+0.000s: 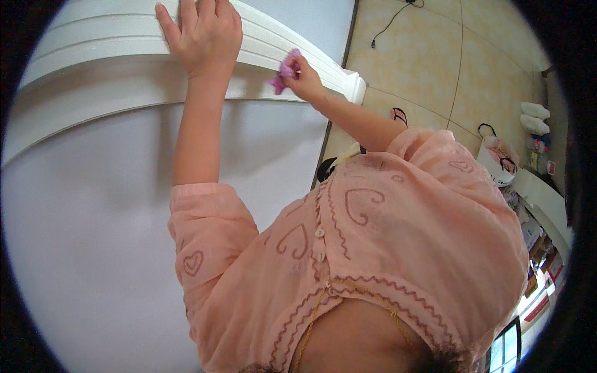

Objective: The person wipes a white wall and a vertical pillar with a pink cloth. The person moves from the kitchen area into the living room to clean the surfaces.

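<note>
A long white curved board with grooves along its face crosses the upper left, ending in a squared post near the floor. On its top part lies my left hand, palm down with the fingers stretched out and the thumb apart; the fingertips run out at the picture's upper edge. Farther right along the same board, my right hand is closed round a crumpled purple cloth. Part of the cloth bulges out past the fingers, against or close to the board's lower edge; contact is hard to tell.
A pale flat surface spreads below the board. At right is a tiled floor with a black cable, a sandalled foot and a white bag. Shelves with mixed goods stand at the far right.
</note>
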The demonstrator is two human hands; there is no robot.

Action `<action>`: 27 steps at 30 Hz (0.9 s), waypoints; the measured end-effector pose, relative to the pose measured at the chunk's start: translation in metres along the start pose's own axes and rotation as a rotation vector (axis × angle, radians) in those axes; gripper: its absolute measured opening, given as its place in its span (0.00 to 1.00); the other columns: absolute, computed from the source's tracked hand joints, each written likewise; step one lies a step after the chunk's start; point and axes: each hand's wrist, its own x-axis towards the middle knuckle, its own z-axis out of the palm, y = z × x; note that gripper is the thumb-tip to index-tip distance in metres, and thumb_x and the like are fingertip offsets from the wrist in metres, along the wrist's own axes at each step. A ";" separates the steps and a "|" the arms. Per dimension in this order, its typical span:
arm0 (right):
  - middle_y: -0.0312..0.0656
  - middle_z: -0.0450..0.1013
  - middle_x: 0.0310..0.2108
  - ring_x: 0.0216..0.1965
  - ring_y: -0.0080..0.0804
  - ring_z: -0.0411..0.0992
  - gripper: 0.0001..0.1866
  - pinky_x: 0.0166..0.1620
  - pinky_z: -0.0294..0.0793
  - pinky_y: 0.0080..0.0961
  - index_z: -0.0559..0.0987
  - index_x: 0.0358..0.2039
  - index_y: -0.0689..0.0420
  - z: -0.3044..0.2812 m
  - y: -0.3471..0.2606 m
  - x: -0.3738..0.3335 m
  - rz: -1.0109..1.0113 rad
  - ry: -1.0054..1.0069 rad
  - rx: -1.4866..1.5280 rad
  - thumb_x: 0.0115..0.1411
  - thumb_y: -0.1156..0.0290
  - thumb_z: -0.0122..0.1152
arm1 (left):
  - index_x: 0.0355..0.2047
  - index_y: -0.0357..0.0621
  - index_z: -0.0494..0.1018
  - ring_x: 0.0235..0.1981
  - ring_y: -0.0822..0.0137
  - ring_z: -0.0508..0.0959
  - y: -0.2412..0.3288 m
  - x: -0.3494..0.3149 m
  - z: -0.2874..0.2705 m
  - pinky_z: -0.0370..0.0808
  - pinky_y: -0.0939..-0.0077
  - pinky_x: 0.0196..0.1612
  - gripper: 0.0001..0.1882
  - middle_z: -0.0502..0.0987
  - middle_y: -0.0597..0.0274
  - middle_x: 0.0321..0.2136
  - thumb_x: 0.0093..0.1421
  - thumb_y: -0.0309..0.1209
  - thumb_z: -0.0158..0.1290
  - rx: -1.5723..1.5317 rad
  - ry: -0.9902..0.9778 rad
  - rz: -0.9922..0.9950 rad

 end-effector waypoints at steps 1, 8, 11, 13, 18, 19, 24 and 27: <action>0.45 0.70 0.25 0.25 0.34 0.77 0.05 0.29 0.79 0.27 0.60 0.34 0.60 -0.005 0.015 -0.001 0.036 0.007 -0.044 0.63 0.77 0.46 | 0.46 0.55 0.75 0.54 0.64 0.68 0.001 0.003 0.001 0.49 0.47 0.61 0.18 0.74 0.70 0.48 0.56 0.40 0.51 0.065 -0.018 0.014; 0.52 0.71 0.35 0.35 0.38 0.76 0.19 0.32 0.77 0.30 0.60 0.49 0.63 0.000 -0.009 0.021 -0.149 -0.002 -0.002 0.56 0.81 0.48 | 0.33 0.54 0.79 0.56 0.67 0.66 -0.003 0.001 0.015 0.48 0.40 0.60 0.09 0.76 0.76 0.44 0.52 0.38 0.53 -0.037 0.045 -0.043; 0.52 0.66 0.43 0.46 0.43 0.69 0.26 0.45 0.73 0.34 0.61 0.55 0.62 0.008 -0.047 0.043 -0.274 0.069 -0.008 0.54 0.78 0.52 | 0.34 0.55 0.79 0.56 0.67 0.66 -0.002 0.001 0.010 0.48 0.42 0.61 0.09 0.76 0.76 0.44 0.52 0.36 0.53 -0.080 0.028 -0.057; 0.52 0.66 0.43 0.45 0.45 0.67 0.26 0.46 0.72 0.35 0.63 0.54 0.60 0.003 -0.045 0.064 -0.413 0.088 -0.296 0.53 0.77 0.52 | 0.33 0.55 0.79 0.56 0.67 0.67 -0.001 0.004 0.009 0.47 0.43 0.62 0.09 0.77 0.77 0.42 0.52 0.36 0.53 -0.032 0.026 -0.047; 0.54 0.63 0.44 0.46 0.47 0.64 0.23 0.48 0.71 0.32 0.73 0.51 0.47 -0.026 0.017 0.068 -0.035 0.050 -0.245 0.53 0.75 0.53 | 0.30 0.61 0.79 0.55 0.68 0.69 0.000 0.003 0.012 0.43 0.45 0.63 0.06 0.78 0.80 0.41 0.55 0.37 0.52 0.083 0.025 -0.039; 0.53 0.63 0.43 0.46 0.47 0.64 0.23 0.48 0.72 0.33 0.72 0.52 0.45 -0.035 0.015 0.064 0.039 0.019 -0.283 0.54 0.75 0.52 | 0.31 0.61 0.79 0.55 0.68 0.69 0.000 0.003 0.012 0.42 0.45 0.64 0.07 0.78 0.81 0.41 0.55 0.37 0.52 0.093 0.020 -0.046; 0.50 0.69 0.47 0.45 0.47 0.71 0.24 0.48 0.74 0.37 0.79 0.46 0.36 -0.060 0.093 0.090 0.047 0.025 -0.484 0.53 0.79 0.49 | 0.33 0.66 0.79 0.56 0.70 0.68 0.000 0.006 0.008 0.39 0.47 0.65 0.07 0.76 0.86 0.45 0.54 0.39 0.53 0.166 -0.047 -0.062; 0.49 0.72 0.46 0.41 0.42 0.73 0.27 0.45 0.75 0.37 0.76 0.49 0.39 -0.071 0.097 0.097 -0.064 -0.143 -0.633 0.52 0.80 0.47 | 0.34 0.68 0.79 0.57 0.71 0.68 0.000 0.010 0.010 0.39 0.48 0.65 0.08 0.75 0.88 0.47 0.54 0.39 0.54 0.182 -0.065 -0.061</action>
